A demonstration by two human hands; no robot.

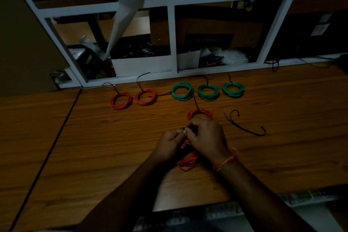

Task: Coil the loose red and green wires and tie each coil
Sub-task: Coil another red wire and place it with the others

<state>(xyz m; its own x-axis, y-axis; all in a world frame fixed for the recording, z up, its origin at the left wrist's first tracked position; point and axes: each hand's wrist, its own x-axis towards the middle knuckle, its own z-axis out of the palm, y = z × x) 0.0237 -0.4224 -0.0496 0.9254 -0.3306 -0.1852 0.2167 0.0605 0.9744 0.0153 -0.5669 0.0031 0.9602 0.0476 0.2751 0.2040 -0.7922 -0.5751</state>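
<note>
My hands met mid-table: left hand [170, 143] and right hand [206, 135] both curled, pinching a black tie [190, 129] over the red coil [188, 160] between my wrists. Another red coil [200, 114] lay just beyond my knuckles.

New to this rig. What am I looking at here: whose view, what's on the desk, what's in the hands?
One picture, from a camera worn on a person's head, looking down at their own bare hands; no robot. On the wooden desk, along the back, lie two red coils and three green coils, each with a black tie sticking out. A spare black tie lies to the right. The left hand and right hand are closed round another red coil, apparently fastening its tie; the dim light hides the detail.
</note>
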